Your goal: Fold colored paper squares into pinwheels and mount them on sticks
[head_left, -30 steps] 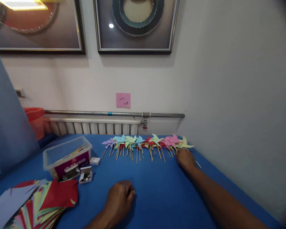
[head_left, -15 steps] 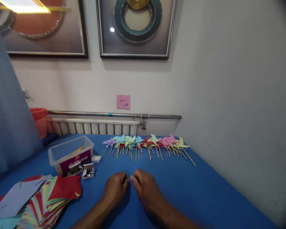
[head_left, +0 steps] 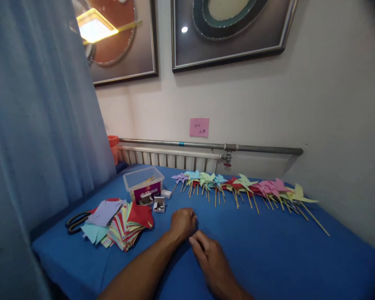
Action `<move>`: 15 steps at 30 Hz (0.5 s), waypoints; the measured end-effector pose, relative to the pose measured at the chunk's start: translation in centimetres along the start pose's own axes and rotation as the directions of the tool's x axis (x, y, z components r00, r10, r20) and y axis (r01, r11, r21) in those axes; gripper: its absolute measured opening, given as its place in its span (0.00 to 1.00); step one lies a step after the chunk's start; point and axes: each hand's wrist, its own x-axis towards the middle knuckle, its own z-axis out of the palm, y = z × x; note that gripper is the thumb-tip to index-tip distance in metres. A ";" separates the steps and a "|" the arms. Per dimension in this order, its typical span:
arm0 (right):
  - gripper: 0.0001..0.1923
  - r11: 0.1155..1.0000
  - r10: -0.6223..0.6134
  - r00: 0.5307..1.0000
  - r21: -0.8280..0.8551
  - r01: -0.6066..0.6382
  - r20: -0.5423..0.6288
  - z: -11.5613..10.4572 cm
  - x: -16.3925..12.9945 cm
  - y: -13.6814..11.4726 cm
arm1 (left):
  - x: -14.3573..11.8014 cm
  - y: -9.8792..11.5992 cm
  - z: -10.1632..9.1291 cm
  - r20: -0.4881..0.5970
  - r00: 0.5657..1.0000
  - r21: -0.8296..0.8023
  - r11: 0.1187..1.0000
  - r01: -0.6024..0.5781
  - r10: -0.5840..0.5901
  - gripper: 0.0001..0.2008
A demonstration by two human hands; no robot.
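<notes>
Table covered in smooth blue cloth [head_left: 268,258]. Left hand [head_left: 183,223] rests mid-table, fingers curled into a loose fist; right hand [head_left: 211,256], just beside it and closer to the near edge, likewise clenched, thumb along the folded index finger.

Row of paper pinwheels [head_left: 244,182] lies along the far edge, reaching to the far right corner: pointed, folded blades in lavender, light blue, pale green, red, pink and pale yellow, overlapping; thin wooden sticks directed toward the near side. Rightmost stick slants toward the right edge.

Toward the left edge: fanned stack of coloured paper squares [head_left: 128,225], red on top, slits visible; lavender sheet [head_left: 104,212] overlapping beside it. Black looped scissors handles [head_left: 68,226] protrude from under the sheets.

Behind the stack, rectangular translucent plastic tub [head_left: 129,183], purple label [head_left: 150,189], loose sticks [head_left: 145,181] inside. Open white carton [head_left: 158,201] near it contains small shiny pieces [head_left: 160,207].
</notes>
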 end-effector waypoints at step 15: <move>0.18 0.991 0.089 0.996 0.099 -0.089 0.003 0.0 0.9 0.8 | -0.8 0.3 -2.0 -0.026 0.999 0.082 0.996 -0.028 0.030 0.15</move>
